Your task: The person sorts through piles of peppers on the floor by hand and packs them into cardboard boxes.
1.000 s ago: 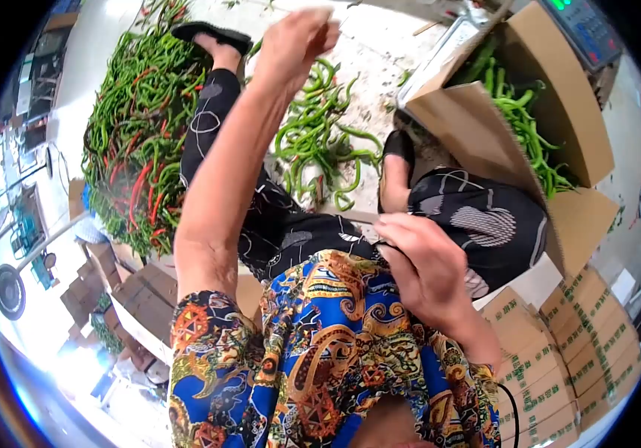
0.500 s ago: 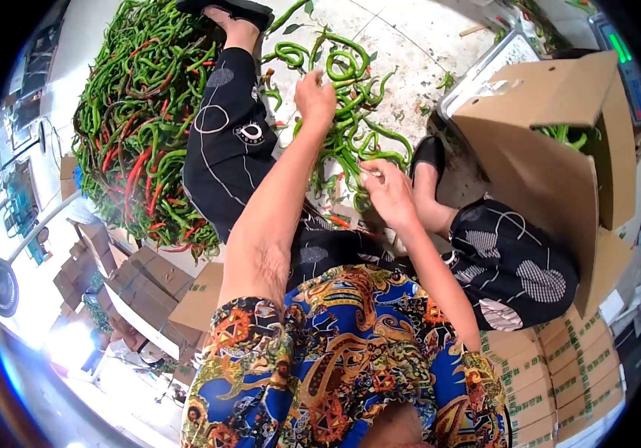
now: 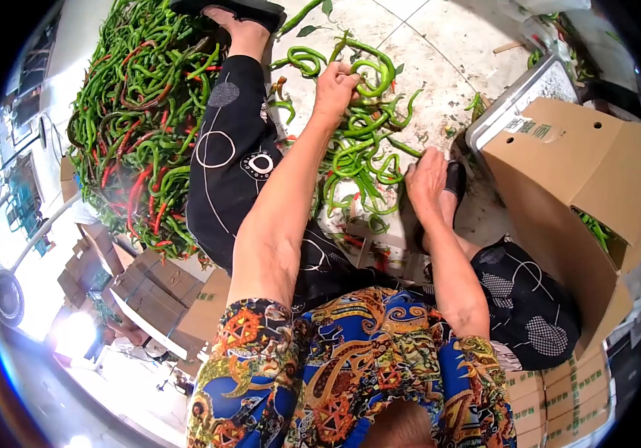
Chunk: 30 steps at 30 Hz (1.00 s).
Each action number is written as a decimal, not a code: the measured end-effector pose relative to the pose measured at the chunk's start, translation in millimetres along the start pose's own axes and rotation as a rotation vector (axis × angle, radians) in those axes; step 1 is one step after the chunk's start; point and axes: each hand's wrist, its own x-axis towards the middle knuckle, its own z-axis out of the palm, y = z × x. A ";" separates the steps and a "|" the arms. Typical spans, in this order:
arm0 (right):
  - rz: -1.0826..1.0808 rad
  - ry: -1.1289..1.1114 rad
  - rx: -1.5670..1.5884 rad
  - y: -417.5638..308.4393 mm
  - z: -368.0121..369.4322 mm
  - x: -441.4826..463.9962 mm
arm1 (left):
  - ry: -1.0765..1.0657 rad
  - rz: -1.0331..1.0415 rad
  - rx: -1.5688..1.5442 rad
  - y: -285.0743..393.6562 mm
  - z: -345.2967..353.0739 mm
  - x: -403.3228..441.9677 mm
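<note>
My left hand (image 3: 335, 91) has its fingers pinched on a curled green chili pepper (image 3: 377, 88) at the top of a small loose heap. My right hand (image 3: 426, 179) is closed at the right edge of this heap, its fingertips on the end of a thin green chili pepper (image 3: 404, 147). Between my hands, several twisted green chili peppers (image 3: 356, 160) lie on the floor. A few more curled peppers (image 3: 303, 61) rest left of my left hand.
A large pile of green and red chili peppers (image 3: 138, 119) lies beyond my left leg. On the right stands an open cardboard box (image 3: 537, 172) with green peppers inside, beside a white-rimmed tray (image 3: 514, 104). Stacked cartons (image 3: 559, 396) are at lower right.
My right hand has moved right, away from the heap's middle to its edge. My left hand has shifted slightly right onto the curled pepper. The view has shifted a little.
</note>
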 end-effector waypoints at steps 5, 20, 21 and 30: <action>-0.047 0.037 -0.033 13.0 -5.3 9.4 | -0.080 -0.092 -0.103 3.5 1.8 6.4; 0.523 -0.347 1.152 -19.5 -53.7 1.5 | 0.318 0.055 0.769 13.3 96.4 22.9; 0.809 -0.373 1.440 -31.2 -67.9 0.3 | 0.318 0.069 0.780 12.0 96.8 25.5; 0.729 -0.223 1.779 -17.3 -73.8 24.5 | 0.305 0.275 0.501 16.9 87.8 13.4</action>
